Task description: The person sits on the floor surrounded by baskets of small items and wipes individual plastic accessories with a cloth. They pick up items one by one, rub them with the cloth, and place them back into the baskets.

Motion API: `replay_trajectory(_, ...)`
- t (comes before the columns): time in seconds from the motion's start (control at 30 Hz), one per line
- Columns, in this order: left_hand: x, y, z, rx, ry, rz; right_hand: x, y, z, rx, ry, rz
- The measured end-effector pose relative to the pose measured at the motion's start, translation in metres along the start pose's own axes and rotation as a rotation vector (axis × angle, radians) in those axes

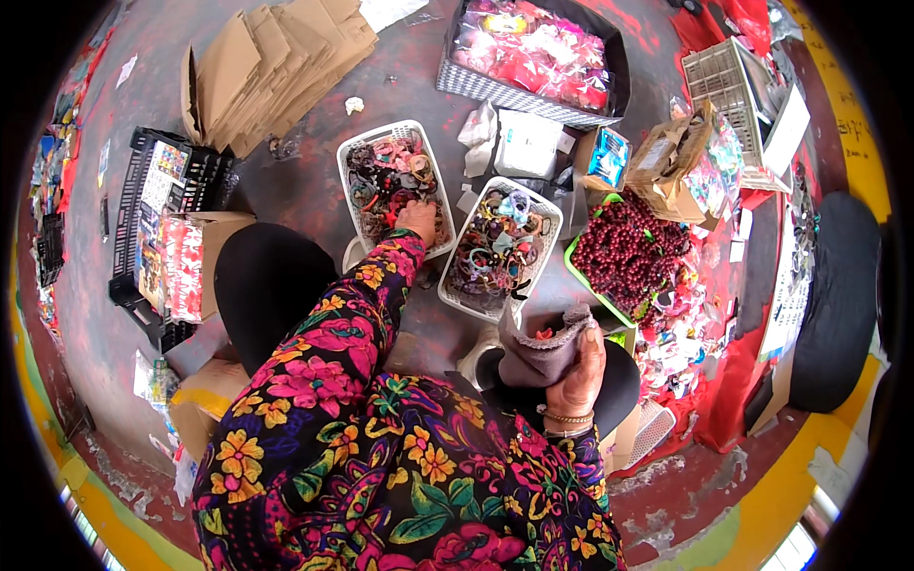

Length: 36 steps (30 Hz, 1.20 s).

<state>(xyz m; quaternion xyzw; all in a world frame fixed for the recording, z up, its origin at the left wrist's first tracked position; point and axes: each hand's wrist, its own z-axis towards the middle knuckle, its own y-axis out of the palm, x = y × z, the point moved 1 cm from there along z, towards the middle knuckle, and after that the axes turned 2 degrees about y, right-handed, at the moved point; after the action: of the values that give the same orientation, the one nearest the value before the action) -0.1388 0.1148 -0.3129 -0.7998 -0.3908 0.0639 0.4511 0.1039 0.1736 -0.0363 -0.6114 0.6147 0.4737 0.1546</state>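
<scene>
Head view: left hand (416,218) is reaching into a white basket (354,157) of hair ties, fingers seemingly closing on some; right hand (577,366) is gripping a grey cloth pouch (545,350) on the floor.

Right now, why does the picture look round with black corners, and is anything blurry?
Head view: the fisheye lens bends everything into a circle, leaving black corners; the folded cardboard near the rim curves. The middle is sharp, like the left hand in the white basket; rim things look squashed. Light is even, no glare.

left hand (417,218) reaches into a white basket (354,195) of hair ties; right hand (578,369) grips a grey pouch (543,347) near a second basket (466,297)
</scene>
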Motion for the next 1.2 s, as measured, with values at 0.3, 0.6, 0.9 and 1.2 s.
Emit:
replay_trajectory(0.3,-0.028,0.012,0.003,0.374,-0.188,-0.558,-0.004,-0.001,-0.009,-0.055,-0.033,0.03)
replay_trajectory(0.6,-0.05,-0.021,-0.012,0.354,-0.271,-1.492,-0.003,-0.022,-0.014,-0.196,-0.093,0.119)
replay_trajectory(0.9,-0.002,-0.123,-0.128,0.177,0.074,-2.123,0.0,-0.033,-0.007,-0.279,-0.092,0.134)
replay_trajectory(1.2,0.072,-0.169,-0.25,-0.052,0.432,-2.499,0.0,-0.031,-0.005,-0.613,0.052,0.16)
